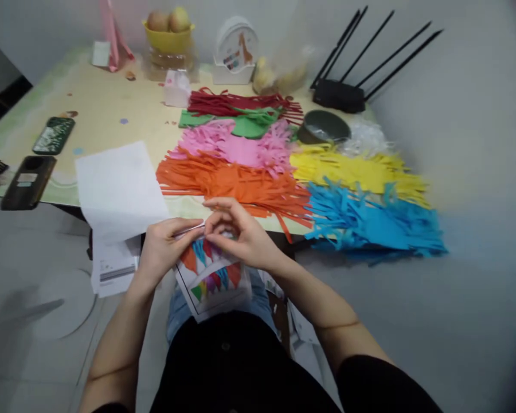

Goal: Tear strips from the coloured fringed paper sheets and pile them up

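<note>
tabletop in pale yellow with a green border spreads before me, bearing a long orange bundle of fringed strips. a flat white packet or card printed with coloured tassels hangs over the person's lap. the left hand pinches its top edge; whether the right hand, curled alongside, grips anything, i can't tell. light, even pressure should prevent creasing.

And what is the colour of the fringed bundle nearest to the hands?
The fringed bundle is orange; the head view shows it best.
</note>
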A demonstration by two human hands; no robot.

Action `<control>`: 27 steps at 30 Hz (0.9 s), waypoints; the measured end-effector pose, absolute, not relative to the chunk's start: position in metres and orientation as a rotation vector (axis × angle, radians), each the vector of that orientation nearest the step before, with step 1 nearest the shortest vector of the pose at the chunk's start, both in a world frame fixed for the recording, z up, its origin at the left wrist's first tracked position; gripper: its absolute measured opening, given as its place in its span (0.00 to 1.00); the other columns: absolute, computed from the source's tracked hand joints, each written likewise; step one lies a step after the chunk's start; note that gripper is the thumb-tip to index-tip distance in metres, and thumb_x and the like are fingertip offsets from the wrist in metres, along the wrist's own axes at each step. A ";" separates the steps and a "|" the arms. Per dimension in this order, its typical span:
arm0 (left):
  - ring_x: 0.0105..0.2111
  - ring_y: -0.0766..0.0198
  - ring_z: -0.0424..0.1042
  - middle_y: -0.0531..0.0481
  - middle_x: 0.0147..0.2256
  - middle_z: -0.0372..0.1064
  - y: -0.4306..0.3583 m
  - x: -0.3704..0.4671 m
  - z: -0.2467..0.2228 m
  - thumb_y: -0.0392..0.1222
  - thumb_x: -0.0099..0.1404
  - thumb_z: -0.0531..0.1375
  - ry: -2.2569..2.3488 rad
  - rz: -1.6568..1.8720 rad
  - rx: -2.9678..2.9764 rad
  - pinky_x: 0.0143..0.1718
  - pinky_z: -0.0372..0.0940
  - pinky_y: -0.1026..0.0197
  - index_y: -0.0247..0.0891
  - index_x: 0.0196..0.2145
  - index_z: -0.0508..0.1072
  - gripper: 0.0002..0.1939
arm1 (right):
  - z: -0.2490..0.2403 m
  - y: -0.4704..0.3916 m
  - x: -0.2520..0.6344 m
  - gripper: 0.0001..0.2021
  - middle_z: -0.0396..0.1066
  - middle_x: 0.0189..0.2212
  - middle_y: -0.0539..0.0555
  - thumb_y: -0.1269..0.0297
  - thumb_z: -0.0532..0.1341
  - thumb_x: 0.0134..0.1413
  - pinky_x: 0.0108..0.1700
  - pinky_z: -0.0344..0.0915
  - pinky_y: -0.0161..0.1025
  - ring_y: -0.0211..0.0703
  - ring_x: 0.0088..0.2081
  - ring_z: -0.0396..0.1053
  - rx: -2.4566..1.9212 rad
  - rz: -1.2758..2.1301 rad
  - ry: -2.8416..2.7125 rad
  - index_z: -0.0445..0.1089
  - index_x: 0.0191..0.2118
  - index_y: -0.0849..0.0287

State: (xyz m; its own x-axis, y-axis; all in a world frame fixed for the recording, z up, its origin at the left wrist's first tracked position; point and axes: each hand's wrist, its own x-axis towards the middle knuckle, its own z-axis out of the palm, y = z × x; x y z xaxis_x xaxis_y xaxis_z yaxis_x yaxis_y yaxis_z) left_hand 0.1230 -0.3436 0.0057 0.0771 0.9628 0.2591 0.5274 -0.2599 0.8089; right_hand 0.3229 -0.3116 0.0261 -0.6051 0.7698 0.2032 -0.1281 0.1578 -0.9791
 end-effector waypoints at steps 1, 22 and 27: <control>0.35 0.59 0.80 0.46 0.38 0.82 -0.344 0.129 0.002 0.50 0.65 0.64 1.448 1.061 1.858 0.42 0.73 0.60 0.39 0.40 0.84 0.13 | 0.018 -0.317 0.330 0.23 0.68 0.34 0.47 0.68 0.62 0.59 0.38 0.68 0.33 0.33 0.33 0.69 -0.661 1.508 -1.682 0.56 0.58 0.55; 0.40 0.61 0.78 0.48 0.42 0.80 -0.355 0.144 0.026 0.45 0.68 0.59 1.448 0.823 1.987 0.44 0.71 0.64 0.37 0.45 0.79 0.14 | 0.014 -0.326 0.341 0.21 0.70 0.36 0.50 0.72 0.56 0.61 0.44 0.68 0.38 0.39 0.37 0.69 -0.919 0.971 -1.834 0.58 0.58 0.54; 0.39 0.63 0.78 0.49 0.39 0.76 -0.356 0.142 0.018 0.45 0.66 0.61 1.416 0.976 1.912 0.41 0.72 0.64 0.38 0.45 0.71 0.12 | 0.011 -0.330 0.339 0.19 0.72 0.42 0.56 0.70 0.56 0.64 0.49 0.68 0.44 0.45 0.44 0.69 -0.971 0.668 -1.941 0.60 0.60 0.54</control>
